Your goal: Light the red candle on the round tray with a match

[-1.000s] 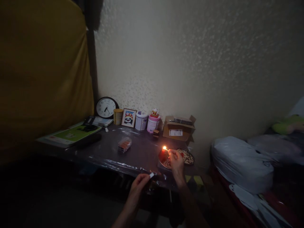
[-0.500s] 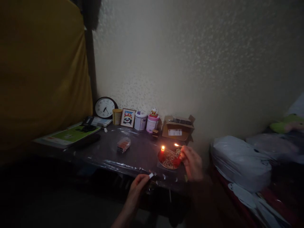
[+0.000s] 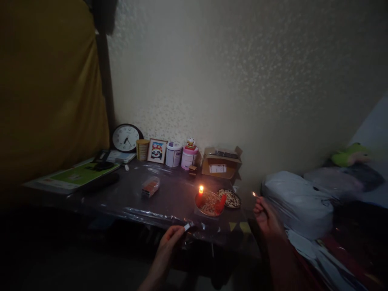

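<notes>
My right hand (image 3: 267, 216) is at the table's right edge, thumb and fingers pinched on a matchstick (image 3: 256, 196) with a small flame at its tip. My left hand (image 3: 170, 239) is closed on a small white piece (image 3: 186, 227) at the front edge; its exact kind is unclear. Between the hands, farther back, stands a round dish (image 3: 209, 215) with grainy contents. A lit red candle (image 3: 200, 199) is upright on its left side, and another red piece (image 3: 220, 204) leans on its right. Beside it is a dish of pale sticks (image 3: 230, 199).
On the plastic-covered table (image 3: 172, 190) lies a clear-wrapped orange packet (image 3: 150, 186). Along the wall stand a clock (image 3: 125, 137), a panda picture (image 3: 157, 151), tins (image 3: 173, 155) and a cardboard box (image 3: 220, 165). White bags (image 3: 298, 202) are piled at the right.
My right hand has moved right, away from the dishes, with the burning matchstick, whose flame looks smaller. My left hand still holds the white piece. The view has shifted slightly right.
</notes>
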A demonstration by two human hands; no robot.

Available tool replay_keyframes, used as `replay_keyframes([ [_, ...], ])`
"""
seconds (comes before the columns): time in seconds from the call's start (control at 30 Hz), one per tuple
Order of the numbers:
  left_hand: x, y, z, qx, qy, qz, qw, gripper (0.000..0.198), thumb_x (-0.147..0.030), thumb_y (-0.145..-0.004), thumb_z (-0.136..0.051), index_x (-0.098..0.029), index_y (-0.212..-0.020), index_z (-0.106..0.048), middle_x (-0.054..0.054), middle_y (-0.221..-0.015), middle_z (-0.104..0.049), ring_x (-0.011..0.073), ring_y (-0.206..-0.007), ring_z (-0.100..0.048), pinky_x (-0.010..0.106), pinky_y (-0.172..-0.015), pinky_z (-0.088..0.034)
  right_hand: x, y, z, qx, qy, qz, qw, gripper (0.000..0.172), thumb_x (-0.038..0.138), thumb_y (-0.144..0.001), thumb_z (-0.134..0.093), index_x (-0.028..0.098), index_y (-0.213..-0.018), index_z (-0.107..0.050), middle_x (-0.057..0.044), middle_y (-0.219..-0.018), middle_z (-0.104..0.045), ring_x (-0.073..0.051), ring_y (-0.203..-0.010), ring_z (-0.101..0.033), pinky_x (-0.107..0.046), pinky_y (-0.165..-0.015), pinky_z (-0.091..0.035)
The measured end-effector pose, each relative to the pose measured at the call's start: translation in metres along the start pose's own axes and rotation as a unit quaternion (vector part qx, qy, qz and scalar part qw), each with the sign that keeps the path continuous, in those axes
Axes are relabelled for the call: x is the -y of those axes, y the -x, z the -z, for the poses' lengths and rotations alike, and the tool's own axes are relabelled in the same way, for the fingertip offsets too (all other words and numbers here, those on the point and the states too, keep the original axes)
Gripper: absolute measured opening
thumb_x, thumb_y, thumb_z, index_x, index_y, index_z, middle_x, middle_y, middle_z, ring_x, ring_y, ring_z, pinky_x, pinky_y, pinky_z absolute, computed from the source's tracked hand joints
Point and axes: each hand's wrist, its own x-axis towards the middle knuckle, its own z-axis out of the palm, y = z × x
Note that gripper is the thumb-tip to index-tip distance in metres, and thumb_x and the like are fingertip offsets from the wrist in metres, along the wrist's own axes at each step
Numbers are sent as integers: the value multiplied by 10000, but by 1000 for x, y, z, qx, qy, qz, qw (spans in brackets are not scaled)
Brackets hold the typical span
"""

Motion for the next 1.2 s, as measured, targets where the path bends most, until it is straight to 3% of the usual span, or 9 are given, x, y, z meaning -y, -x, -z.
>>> replay_keyframes([
  [0.13, -1, 0, -1, -12, -1, 18, 1000, 358, -455, -510, -790, -162, -661, -651, -23, -522, -615, 103, -492, -510, 215, -508, -363, -18, -5, -6, 8, 161, -1, 987, 132, 344, -541, -688, 245, -509, -606, -18, -570, -646, -189, -556, -573, -288, -537, -412],
  [0.23, 3, -3, 3, -3, -17, 26, 1000, 379, -479, -492, -788, -163, -642, -641, -26, -513, -604, 106, -492, -499, 218, -503, -356, -34, -8, -10, -4, 218, -2, 976, 148, 367, -515, -656, 232, -507, -598, -40, -551, -643, -231, -586, -601, -311, -551, -426],
  [0.47, 5, 1, 3, -29, -32, 54, 998, 398, -506, -524, -761, -169, -675, -612, -55, -459, -547, 92, -442, -449, 206, -468, -309, -63, -22, -21, -14, 291, 13, 956, 352, 504, -574, -507, 178, -654, -611, -97, -648, -679, -251, -611, -617, -306, -534, -433],
  [0.73, 0, 2, 0, -39, -43, 71, 996, 415, -525, -494, -761, -175, -665, -619, -50, -482, -539, 101, -461, -458, 219, -475, -305, -79, -40, -43, -16, 350, 70, 934, 368, 535, -662, -484, 185, -646, -597, -97, -691, -664, -224, -665, -575, -303, -590, -422],
  [0.9, 6, 5, 2, -26, -43, 63, 997, 394, -511, -535, -746, -165, -691, -640, -2, -599, -602, 138, -578, -528, 244, -562, -370, -46, 11, -30, 0, 355, 111, 928, 420, 573, -761, -458, 185, -662, -583, -68, -659, -640, -192, -618, -564, -278, -589, -435],
  [1.07, 10, 9, 4, 3, -98, 47, 994, 368, -499, -579, -729, -165, -703, -638, -5, -597, -593, 139, -580, -512, 245, -564, -365, -11, 104, -39, 170, 304, 147, 926, 344, 475, -855, -468, 214, -665, -586, 17, -558, -593, -127, -526, -542, -200, -527, -444],
  [1.2, 11, 11, 6, 41, -166, -1, 985, 383, -505, -568, -733, -168, -725, -641, 19, -693, -645, 179, -674, -559, 276, -650, -410, -11, 157, -62, 312, 208, 166, 912, 164, 361, -852, -530, 223, -885, -612, -22, -858, -664, -151, -794, -631, -200, -724, -499],
])
